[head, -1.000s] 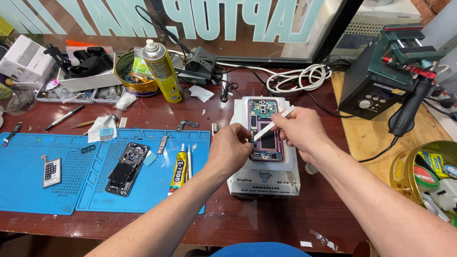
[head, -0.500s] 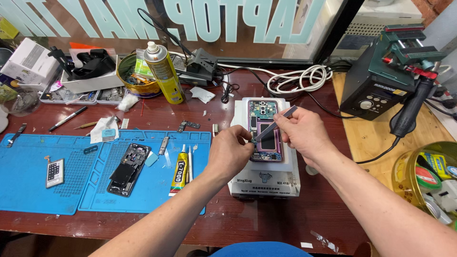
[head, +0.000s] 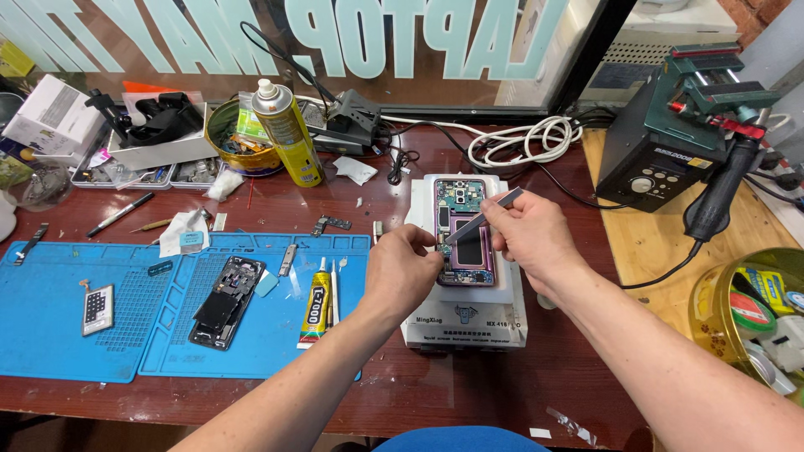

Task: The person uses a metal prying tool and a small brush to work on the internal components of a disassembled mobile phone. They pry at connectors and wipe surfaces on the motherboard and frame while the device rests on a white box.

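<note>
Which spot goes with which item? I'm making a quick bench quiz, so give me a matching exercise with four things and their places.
Things:
1. opened phone
2. glue tube
3. spray can
4. tweezers

Places:
A. in the right hand
B. upright beside the round tin
C. lying on the blue mat
D. on the white heating plate

Pairs: 1-D, 2-C, 3-B, 4-A

Opened purple phone, internals up, lies flat on white heating plate. Grey flat tool slants across it, tip at left edge.
</note>
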